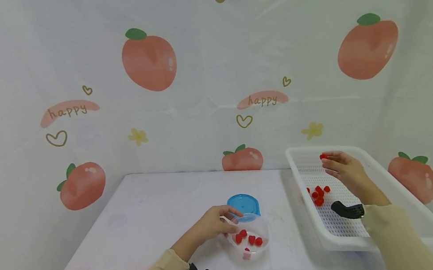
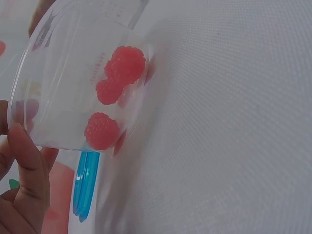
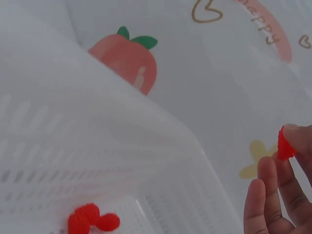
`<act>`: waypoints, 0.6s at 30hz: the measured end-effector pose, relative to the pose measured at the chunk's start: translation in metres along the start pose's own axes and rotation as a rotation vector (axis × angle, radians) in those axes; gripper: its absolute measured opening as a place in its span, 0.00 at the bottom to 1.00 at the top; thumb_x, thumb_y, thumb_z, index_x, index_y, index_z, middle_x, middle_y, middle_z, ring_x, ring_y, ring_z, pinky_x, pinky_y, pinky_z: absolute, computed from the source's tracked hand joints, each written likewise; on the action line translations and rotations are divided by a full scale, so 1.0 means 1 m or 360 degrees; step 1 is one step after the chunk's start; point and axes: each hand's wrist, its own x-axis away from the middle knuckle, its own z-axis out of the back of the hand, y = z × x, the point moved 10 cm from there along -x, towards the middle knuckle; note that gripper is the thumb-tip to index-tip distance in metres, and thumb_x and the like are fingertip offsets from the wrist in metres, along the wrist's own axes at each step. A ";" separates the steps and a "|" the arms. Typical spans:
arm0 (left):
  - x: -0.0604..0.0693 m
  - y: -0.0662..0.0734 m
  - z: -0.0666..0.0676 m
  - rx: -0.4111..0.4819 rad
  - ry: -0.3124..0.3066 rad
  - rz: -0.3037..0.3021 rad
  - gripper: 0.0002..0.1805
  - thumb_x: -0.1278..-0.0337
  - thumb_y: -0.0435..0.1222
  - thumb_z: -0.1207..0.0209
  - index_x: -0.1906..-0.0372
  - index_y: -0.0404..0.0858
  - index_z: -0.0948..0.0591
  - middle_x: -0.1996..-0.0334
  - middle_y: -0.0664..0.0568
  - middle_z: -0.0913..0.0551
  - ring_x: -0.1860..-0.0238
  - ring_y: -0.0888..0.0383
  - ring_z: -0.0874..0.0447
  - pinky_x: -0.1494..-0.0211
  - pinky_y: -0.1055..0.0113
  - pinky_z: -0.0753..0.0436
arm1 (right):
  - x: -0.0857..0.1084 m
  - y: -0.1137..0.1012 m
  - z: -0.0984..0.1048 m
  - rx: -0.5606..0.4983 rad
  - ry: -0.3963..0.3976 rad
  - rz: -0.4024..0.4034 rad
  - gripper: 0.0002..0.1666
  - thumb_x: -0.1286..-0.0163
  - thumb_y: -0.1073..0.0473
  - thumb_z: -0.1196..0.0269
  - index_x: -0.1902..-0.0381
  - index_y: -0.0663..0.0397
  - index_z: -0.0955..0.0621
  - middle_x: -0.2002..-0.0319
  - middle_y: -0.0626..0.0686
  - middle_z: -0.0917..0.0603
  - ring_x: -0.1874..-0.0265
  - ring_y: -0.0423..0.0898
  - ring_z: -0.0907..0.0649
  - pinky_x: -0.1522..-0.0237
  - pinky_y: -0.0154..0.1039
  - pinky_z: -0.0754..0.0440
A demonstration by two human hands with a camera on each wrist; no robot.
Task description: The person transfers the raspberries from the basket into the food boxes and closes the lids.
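Observation:
Between thumb and fingertip, my right hand (image 1: 346, 171) pinches a red raspberry (image 3: 285, 144), held above the white perforated basket (image 1: 320, 234). Several more raspberries (image 1: 318, 195) lie on the basket's floor at its left side. My left hand (image 1: 214, 222) grips the rim of a clear round plastic tub (image 2: 58, 97), thumb and fingers on either side of its wall. Inside the tub are several raspberries (image 2: 101, 130), resting on its bottom. The tub stands on the table, left of the basket.
A blue round lid (image 1: 243, 203) lies on the white table (image 1: 160, 203) just behind the tub. Behind the table hangs a white sheet (image 1: 200, 65) printed with fruit and hearts. Each wrist carries a black camera mount (image 1: 347, 210).

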 end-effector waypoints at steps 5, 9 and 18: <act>0.000 0.000 0.000 0.0005 -0.0005 -0.0009 0.16 0.50 0.32 0.31 0.54 0.43 0.17 0.61 0.51 0.19 0.70 0.57 0.21 0.68 0.66 0.18 | 0.000 -0.013 -0.015 -0.0371 -0.0035 0.0112 0.09 0.27 0.59 0.44 0.51 0.45 0.26 0.58 0.38 0.19 0.60 0.33 0.18 0.55 0.24 0.20; -0.001 0.000 0.000 0.0007 -0.0009 -0.0012 0.16 0.50 0.32 0.31 0.54 0.43 0.17 0.61 0.50 0.19 0.71 0.57 0.22 0.68 0.66 0.18 | 0.001 -0.022 -0.030 -0.0527 -0.0060 0.0164 0.09 0.27 0.63 0.45 0.53 0.45 0.23 0.59 0.41 0.18 0.60 0.36 0.18 0.54 0.26 0.19; -0.002 -0.001 0.000 0.0006 -0.0017 -0.0009 0.16 0.50 0.32 0.31 0.53 0.44 0.16 0.61 0.51 0.19 0.71 0.57 0.21 0.68 0.66 0.18 | 0.008 -0.040 -0.059 -0.0711 0.0000 0.0121 0.08 0.30 0.64 0.41 0.56 0.46 0.22 0.59 0.44 0.20 0.59 0.37 0.18 0.52 0.25 0.20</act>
